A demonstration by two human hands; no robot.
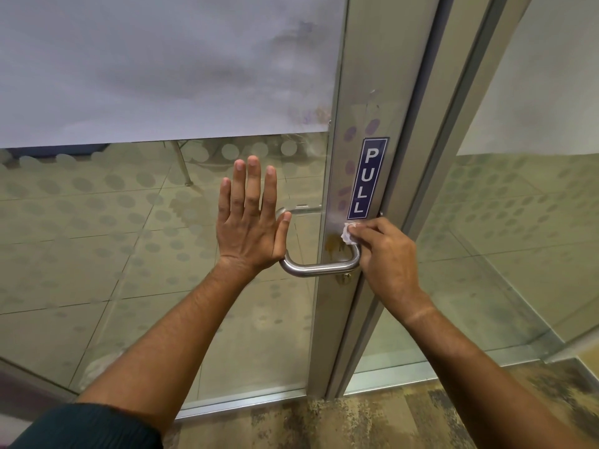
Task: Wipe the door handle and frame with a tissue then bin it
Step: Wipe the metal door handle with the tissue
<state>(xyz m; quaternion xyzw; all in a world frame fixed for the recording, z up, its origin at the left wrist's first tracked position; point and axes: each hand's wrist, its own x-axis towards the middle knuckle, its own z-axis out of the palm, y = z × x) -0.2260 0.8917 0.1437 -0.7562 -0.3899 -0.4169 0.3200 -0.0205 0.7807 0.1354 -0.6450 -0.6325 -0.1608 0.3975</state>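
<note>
A curved steel door handle [319,268] juts from the metal door frame [366,92]. My right hand [385,257] pinches a small crumpled white tissue [348,236] and presses it on the frame just below the blue PULL sticker [368,178], above a brownish stain [334,244]. My left hand [249,222] lies flat on the glass door [129,238] with fingers spread, its thumb beside the handle's left bend. Part of the handle's right end is hidden behind my right hand.
Frosted film [162,66] covers the upper glass, with dotted film lower down. A second glass panel [518,238] stands to the right of the frame. Mottled carpet [372,422] lies below the door. Tiled floor and a chair leg [183,166] show through the glass.
</note>
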